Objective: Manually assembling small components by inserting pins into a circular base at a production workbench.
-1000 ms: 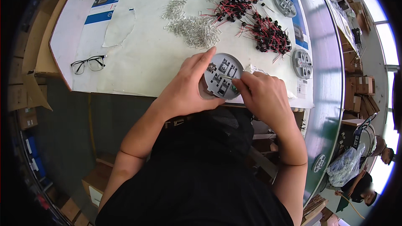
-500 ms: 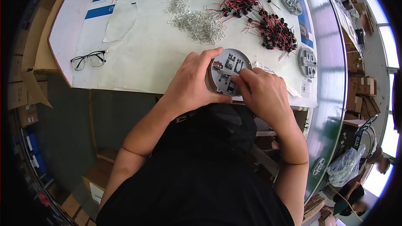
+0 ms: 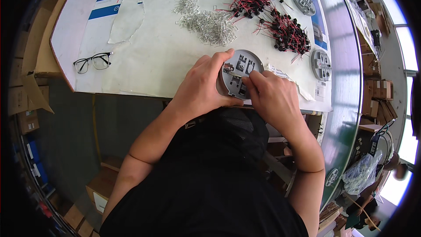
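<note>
Head view.
Grey round housing [image 3: 239,71], slotted: held at the near edge of the white worktop [image 3: 153,63].
Left hand [image 3: 199,83]: thumb and fingers spread around its rim, gripping.
Right hand [image 3: 277,93]: thumb and forefinger drawn close at its face; whether they pinch a part, cannot tell.
Handling, as judged: best to brace the rim firmly, press straight and lightly.
Surface: silvery clips [image 3: 215,28], black parts with red wires [image 3: 291,37], eyeglasses [image 3: 93,62].
Room: cardboard boxes [image 3: 46,57] left, window [image 3: 398,46] right.

Worktop [image 3: 153,61]: glasses [image 3: 100,62] left, clips [image 3: 213,27] centre, wired parts [image 3: 289,38] right, two discs [image 3: 322,65] far right, housing [image 3: 239,67] by front edge.
</note>
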The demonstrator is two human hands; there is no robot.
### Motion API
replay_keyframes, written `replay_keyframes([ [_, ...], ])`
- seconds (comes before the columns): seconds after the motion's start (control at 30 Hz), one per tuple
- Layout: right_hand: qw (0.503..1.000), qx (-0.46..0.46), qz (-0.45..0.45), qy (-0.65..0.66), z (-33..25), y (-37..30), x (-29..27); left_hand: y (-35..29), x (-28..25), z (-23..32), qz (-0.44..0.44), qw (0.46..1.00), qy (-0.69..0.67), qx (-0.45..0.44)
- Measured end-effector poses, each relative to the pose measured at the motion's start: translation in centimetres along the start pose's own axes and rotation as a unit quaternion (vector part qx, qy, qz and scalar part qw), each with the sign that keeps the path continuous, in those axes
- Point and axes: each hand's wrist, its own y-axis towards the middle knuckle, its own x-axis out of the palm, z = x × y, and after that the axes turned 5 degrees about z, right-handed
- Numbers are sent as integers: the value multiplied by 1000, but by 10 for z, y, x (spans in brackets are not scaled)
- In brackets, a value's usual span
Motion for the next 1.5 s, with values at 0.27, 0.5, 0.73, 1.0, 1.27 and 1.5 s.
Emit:
replay_keyframes([
  [0.27, 994, -9, -33, -102, -21, 9, -6, 0, 1, -2, 1, 1000, 17, 14],
  [0.5, 995, -52, -29, -83, -10, 17, -14, 2, -1, -3, 3, 1000, 7, -2],
  [0.73, 990, -56, -21, -127, -15, 13, -10, 1, -2, -3, -2, 1000, 3, -6],
  [1.0, 996, -49, -33, -70, 4, 8, -2, -2, -4, 0, -12, 999, -2, -39],
  [1.27, 980, -19, 33, 194, 10, -8, -17, 8, -26, -20, -96, 984, -133, -70],
  [1.5, 970, -91, 213, 75, 7, -23, 15, 13, -17, -7, -35, 993, -78, -76],
])
